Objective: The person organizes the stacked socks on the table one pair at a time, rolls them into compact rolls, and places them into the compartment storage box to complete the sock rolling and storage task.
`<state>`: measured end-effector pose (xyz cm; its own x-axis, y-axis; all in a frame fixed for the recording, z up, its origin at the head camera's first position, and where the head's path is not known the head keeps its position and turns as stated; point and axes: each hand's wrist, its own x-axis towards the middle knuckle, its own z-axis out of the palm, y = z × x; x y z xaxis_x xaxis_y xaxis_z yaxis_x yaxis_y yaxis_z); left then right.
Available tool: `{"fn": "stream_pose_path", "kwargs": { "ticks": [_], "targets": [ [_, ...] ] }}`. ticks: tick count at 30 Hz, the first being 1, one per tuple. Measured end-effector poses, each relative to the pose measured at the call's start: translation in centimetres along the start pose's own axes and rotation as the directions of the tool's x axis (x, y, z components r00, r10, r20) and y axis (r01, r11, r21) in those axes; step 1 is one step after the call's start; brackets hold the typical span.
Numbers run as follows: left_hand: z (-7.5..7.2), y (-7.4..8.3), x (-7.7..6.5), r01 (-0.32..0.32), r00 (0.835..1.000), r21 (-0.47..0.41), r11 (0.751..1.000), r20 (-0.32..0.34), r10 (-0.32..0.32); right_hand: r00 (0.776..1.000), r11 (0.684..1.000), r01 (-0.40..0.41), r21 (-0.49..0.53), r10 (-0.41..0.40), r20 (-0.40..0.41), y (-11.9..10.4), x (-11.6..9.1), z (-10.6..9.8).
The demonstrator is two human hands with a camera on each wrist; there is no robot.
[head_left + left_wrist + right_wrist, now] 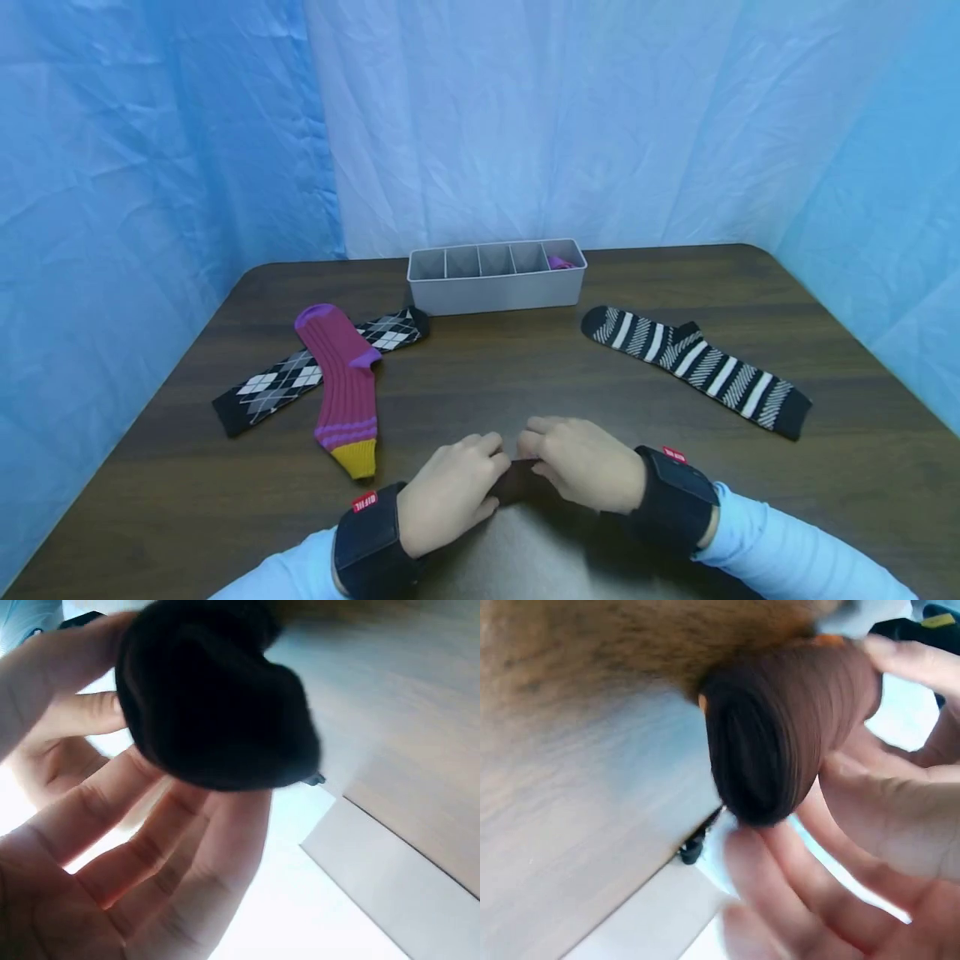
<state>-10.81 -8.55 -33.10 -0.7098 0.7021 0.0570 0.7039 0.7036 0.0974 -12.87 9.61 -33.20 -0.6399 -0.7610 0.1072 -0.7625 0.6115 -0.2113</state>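
The brown fabric roll (517, 483) sits at the lower centre of the head view; left hand (452, 492) and right hand (587, 462) have fingers clamped on it; uneven pull or a slackened pinch could let it unroll — both hands angle inward, backs upward.

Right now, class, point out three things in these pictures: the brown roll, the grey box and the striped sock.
Brown roll (821, 701): right wrist view, on its outer side.
Grey box (497, 294): head view, on its front wall.
Striped sock (705, 367): head view, on its striped middle.
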Motion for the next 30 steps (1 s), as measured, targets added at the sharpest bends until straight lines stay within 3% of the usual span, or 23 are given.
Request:
{"fn": "stream_pose_path", "kwargs": {
  "ticks": [5,13,20,30],
  "targets": [
    [0.5,-0.8,0.4,0.038,0.999,-0.031,0.999,-0.006,-0.038,0.990,0.997,0.040,-0.063,-0.048,-0.129,-1.3,-0.3,0.3],
    [0.4,-2.1,0.7,0.066,0.998,-0.132,0.989,0.021,-0.063,0.991,0.950,0.045,-0.310,-0.082,-0.106,-2.9,0.9,1.5],
    [0.1,-3.1,0.9,0.094,0.996,-0.371,0.924,0.046,-0.083,0.985,0.897,0.028,-0.441,-0.099,-0.139,-2.4,2.4,2.3],
    [0.2,-3.8,0.7,0.118,0.993,-0.480,0.869,0.067,-0.098,0.985,0.877,0.039,-0.479,-0.114,-0.129,-1.9,3.8,2.4]
  ]
}}
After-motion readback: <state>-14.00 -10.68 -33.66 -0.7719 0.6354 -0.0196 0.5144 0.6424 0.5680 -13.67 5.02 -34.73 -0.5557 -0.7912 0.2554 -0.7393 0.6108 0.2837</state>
